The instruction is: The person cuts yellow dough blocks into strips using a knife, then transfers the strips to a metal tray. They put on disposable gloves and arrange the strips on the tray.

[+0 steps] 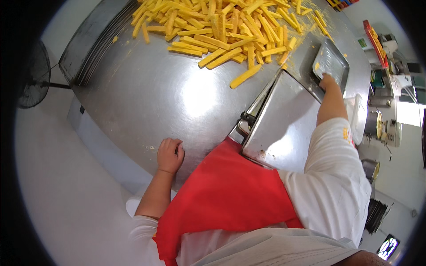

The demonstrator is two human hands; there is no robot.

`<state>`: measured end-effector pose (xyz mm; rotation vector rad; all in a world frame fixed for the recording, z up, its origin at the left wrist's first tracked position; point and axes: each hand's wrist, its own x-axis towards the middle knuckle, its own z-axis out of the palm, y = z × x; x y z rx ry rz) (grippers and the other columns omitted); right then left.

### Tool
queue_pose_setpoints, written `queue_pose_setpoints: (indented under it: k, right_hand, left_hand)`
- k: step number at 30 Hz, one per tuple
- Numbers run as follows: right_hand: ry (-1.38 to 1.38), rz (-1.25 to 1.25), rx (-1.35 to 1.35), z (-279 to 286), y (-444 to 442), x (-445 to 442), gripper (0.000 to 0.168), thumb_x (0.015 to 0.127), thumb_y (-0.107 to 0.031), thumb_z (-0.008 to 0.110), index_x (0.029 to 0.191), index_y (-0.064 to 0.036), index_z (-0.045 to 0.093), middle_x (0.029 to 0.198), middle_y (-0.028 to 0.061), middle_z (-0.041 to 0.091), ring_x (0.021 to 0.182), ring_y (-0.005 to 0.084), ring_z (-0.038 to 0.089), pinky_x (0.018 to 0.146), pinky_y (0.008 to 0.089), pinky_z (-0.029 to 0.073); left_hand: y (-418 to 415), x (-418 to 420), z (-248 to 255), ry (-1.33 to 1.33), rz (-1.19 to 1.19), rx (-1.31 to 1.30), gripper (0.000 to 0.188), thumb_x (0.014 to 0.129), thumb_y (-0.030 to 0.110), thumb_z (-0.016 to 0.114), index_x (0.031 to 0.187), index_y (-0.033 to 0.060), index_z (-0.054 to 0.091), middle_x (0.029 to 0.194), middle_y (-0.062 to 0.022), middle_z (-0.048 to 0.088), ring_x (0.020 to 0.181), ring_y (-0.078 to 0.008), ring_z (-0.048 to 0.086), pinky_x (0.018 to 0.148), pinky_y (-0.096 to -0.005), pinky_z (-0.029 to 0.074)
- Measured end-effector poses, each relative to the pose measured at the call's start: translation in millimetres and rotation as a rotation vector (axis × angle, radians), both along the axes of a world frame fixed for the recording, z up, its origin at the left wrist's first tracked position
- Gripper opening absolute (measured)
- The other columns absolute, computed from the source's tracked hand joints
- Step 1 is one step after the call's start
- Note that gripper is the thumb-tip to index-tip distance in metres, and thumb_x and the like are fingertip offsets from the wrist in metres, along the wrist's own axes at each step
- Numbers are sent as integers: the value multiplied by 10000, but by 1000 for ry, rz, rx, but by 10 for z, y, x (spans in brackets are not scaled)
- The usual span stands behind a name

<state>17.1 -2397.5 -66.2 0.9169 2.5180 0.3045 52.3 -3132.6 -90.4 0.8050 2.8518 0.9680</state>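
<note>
My left hand (170,155) rests on the stainless steel tabletop (143,99) near its front edge. Its fingers curl loosely together, with nothing seen in them. On the right, my right hand (327,81) reaches into a small rectangular metal tray (336,60) with a few yellow crumbs in it. The fingertips are partly hidden, so whether they grip anything is unclear. Yellow dough-like sticks (213,36) lie heaped at the far side of the table. One rounded stick (245,76) lies at the near edge of the heap.
Large metal baking trays (283,116) overlap at the table's front right, against my red apron (226,189). A stack of thin trays (103,43) stands at the left. Beside my right forearm is a translucent plastic container (356,118). A fan (33,76) stands beyond the left edge.
</note>
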Motion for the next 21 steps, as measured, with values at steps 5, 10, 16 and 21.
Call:
queue_pose_setpoints:
  k: [5, 10, 16, 21]
  right_hand:
    - [16, -57, 94, -97, -102, 190, 398, 901, -133, 569, 1297, -155, 540, 1292, 140, 606, 1218, 358, 556, 977, 486, 463]
    - [442, 81, 181, 313, -257, 184, 331, 953, -122, 412, 1236, -151, 581, 1185, 135, 649, 1149, 341, 599, 931, 448, 484]
    - [966, 236, -38, 1943, -249, 345, 337, 928, -88, 512, 1246, -105, 620, 1179, 183, 662, 1106, 342, 628, 945, 394, 479]
    - [1260, 505, -140, 3534, -1586, 432, 344, 992, -65, 507, 1326, -29, 577, 1186, 111, 674, 1088, 189, 629, 947, 292, 474]
  left_hand:
    - [-33, -21, 18, -13, -16, -53, 135, 773, 64, 628, 907, 79, 630, 828, -108, 582, 821, -325, 571, 721, -426, 476]
    - [-24, 32, 45, -11, 2, -54, 150, 778, 65, 623, 927, 75, 630, 845, -108, 586, 834, -326, 573, 738, -429, 479]
    - [3, 33, 81, 3, -2, -43, 136, 793, 69, 619, 929, 68, 628, 865, -108, 597, 850, -325, 575, 746, -426, 482]
    - [-51, 9, 106, -91, 46, 156, 259, 788, 51, 650, 1044, 64, 618, 983, -117, 578, 874, -289, 572, 773, -402, 481]
